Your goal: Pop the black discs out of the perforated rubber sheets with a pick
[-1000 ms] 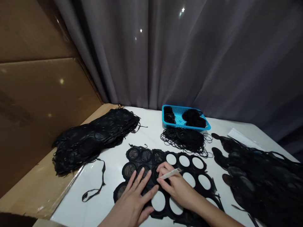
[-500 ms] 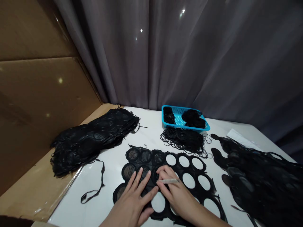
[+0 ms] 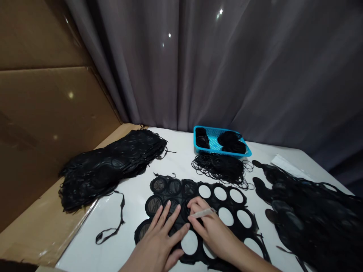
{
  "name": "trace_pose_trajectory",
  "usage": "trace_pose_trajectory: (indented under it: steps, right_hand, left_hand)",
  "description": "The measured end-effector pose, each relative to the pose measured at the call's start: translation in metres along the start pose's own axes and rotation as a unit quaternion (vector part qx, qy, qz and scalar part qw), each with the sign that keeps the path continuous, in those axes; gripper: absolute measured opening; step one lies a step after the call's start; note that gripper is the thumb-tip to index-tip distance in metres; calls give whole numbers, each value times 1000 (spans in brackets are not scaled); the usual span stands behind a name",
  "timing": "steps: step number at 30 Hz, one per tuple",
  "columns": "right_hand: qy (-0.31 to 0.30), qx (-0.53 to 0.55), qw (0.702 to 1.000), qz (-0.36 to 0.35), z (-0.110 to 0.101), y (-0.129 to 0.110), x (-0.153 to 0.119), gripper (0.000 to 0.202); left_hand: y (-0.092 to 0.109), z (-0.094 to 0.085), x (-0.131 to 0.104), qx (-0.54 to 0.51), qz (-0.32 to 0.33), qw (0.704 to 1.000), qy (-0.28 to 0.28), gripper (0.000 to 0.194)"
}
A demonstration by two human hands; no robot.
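A black sheet (image 3: 235, 208) with rows of round openings lies flat on the white table. Its left-hand circles are covered by dark sheer material, while white table shows through many on the right. Spread fingers of my left hand (image 3: 162, 234) press flat on the sheet's left half. My right hand (image 3: 205, 226) is closed in a pinch around a thin, flat, pale tool (image 3: 202, 213). The tips of those fingers rest over a circle near the sheet's middle, and the tool's working end is hidden beneath them.
A thick black stack (image 3: 110, 166) lies at the left, near a loose black strip (image 3: 122, 211). A blue basket (image 3: 215, 153) holds black bundles, with tangled black loops (image 3: 221, 166) before it. Black cut pieces (image 3: 306, 215) cover the right side, beside a white strip (image 3: 289, 166).
The pale tool in my right hand has tilted, its visible far end now higher. My left hand stays pressed on the sheet.
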State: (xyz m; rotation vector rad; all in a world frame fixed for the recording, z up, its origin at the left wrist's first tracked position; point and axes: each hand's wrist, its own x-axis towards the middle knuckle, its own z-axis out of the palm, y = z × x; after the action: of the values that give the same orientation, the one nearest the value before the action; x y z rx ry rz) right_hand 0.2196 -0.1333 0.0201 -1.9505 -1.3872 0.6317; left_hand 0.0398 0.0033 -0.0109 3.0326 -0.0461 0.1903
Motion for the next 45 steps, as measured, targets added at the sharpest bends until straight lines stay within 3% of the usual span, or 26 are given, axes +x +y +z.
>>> trace_pose_trajectory:
  steps: [6,8,10,13,16,18,21,26,35,45]
  right_hand:
    - [67,-147,983,-92,40,19,-13,27]
    - [81,-143,981,-105,43,24,-12,29]
    - [103,-79,989,-77,30,28,-8,27]
    - [168,21,985,32,-12,38,3,24]
    - [222,42,969,104,-49,50,15,28]
    - [231,34,967,104,-59,54,24,28]
    - [204,30,978,37,-49,50,39,23]
    - [82,29,993,-78,-18,41,55,16]
    - [24,53,997,-40,-21,41,55,17]
    - [52,35,998,-27,-17,32,56,14]
  left_hand:
    - [2,-2,0,11,-1,1000,-10,81]
    - [2,-2,1,12,-6,1000,-8,81]
    - [3,-1,0,8,-11,1000,-1,81]
    - [2,1,-3,4,-17,1000,7,80]
    - [1,4,-6,9,-10,1000,6,82]
    - [-1,5,-4,12,-1,1000,3,82]
    - [-7,3,10,5,-14,1000,-2,78]
    - [-24,-2,43,6,-16,1000,20,65]
    - [-32,5,42,-20,-34,999,-5,70]
    - [-32,7,43,-19,-34,999,5,70]
